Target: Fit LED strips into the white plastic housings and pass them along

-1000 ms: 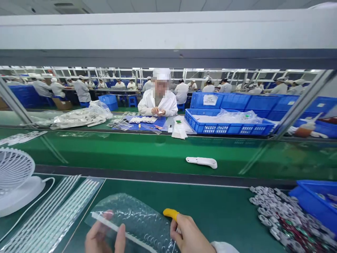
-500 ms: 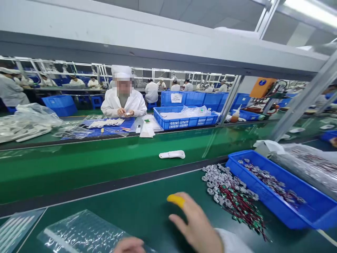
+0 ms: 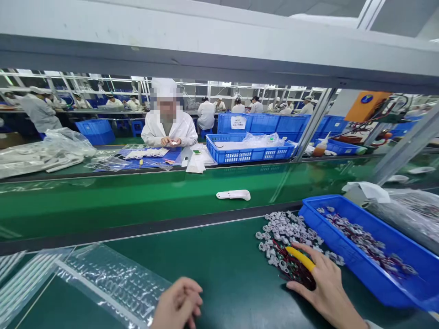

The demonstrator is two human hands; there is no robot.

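Observation:
My right hand (image 3: pixel 320 278) is over the near part of a pile of small grey-white ring-shaped parts with dark red wires (image 3: pixel 288 235). Its thumb and index finger are spread apart, and a yellow finger cot (image 3: pixel 300 258) covers the index finger. Nothing shows between the fingers, though the hand hides some of the wires. At the bottom centre, my left hand (image 3: pixel 179 302) is loosely curled, fingers together, with no object visible in it. It lies by the right edge of a clear plastic tray sheet with moulded pockets (image 3: pixel 115 278).
Right of the pile stands a blue bin (image 3: pixel 365 269) holding more wired parts. A bagged bundle (image 3: pixel 409 210) lies behind it. A white curved part (image 3: pixel 233 195) sits on the green belt (image 3: pixel 164 198). Across it, a co-worker (image 3: pixel 168 123) sits near a blue crate (image 3: pixel 254 155).
My right hand has moved right, from the bare table to over the wired parts. More of my left hand has come into view. The camera view has shifted somewhat.

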